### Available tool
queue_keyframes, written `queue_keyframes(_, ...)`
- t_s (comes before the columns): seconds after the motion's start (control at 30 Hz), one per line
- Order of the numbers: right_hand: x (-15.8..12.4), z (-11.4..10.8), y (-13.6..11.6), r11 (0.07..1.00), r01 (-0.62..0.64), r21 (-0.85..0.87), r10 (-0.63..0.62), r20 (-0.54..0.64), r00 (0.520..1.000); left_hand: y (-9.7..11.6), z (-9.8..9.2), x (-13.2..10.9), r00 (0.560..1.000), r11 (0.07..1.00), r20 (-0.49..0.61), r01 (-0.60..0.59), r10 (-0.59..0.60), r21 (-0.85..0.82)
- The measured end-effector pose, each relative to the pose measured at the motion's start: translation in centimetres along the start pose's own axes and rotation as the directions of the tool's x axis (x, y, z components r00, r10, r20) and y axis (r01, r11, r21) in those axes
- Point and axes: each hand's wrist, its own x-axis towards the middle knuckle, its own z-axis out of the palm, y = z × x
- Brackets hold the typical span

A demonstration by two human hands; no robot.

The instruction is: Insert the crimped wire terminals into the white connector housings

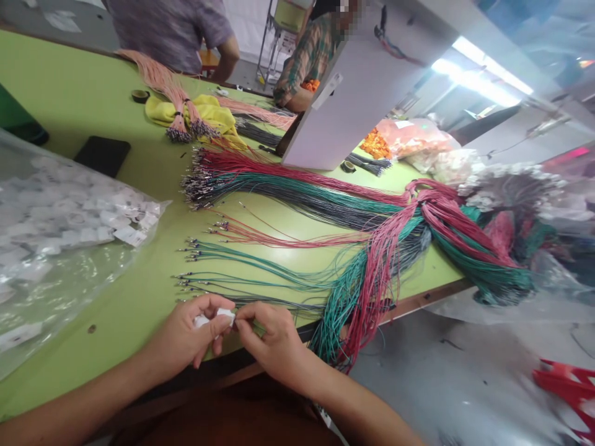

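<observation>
My left hand pinches a small white plastic connector at the near edge of the green table. My right hand is closed in a pinch right beside the connector, its fingertips touching it; what it pinches is too small to make out. Just beyond my hands lie fanned rows of thin wires with metal terminals: dark and green ones nearest, red ones behind. Thick bundles of red, green and black wires stretch across the table and hang over its right edge.
A clear plastic bag of white connectors lies at the left. A black pad, yellow cloth and pink wire bundles lie farther back. A white panel stands on the table. Two other people work on the far side.
</observation>
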Motion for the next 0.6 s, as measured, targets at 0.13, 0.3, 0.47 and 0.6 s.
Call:
queue_keyframes(0.13,1.0,-2.7,0.3,0.998,-0.043,0.047,0.037,0.111,0.993,-0.2,-0.1,-0.1,1.0,1.0,0.009,-0.003,0.003,0.01)
queue_keyframes(0.3,3.1,-4.7,3.0,0.91,0.016,-0.414,-0.01,0.016,1.0,-0.2,-0.2,0.0,1.0,1.0,0.026,0.011,-0.012,0.029)
queue_keyframes(0.47,3.6,-3.8,5.1,0.716,0.203,-0.668,-0.141,0.146,0.979,-0.1,-0.2,0.1,0.999,0.999,0.033,0.028,-0.029,0.032)
queue_keyframes(0.6,3.4,-5.2,5.0,0.819,0.166,-0.549,-0.174,0.037,0.984,-0.3,-0.3,0.3,0.997,0.999,0.068,0.025,-0.028,0.047)
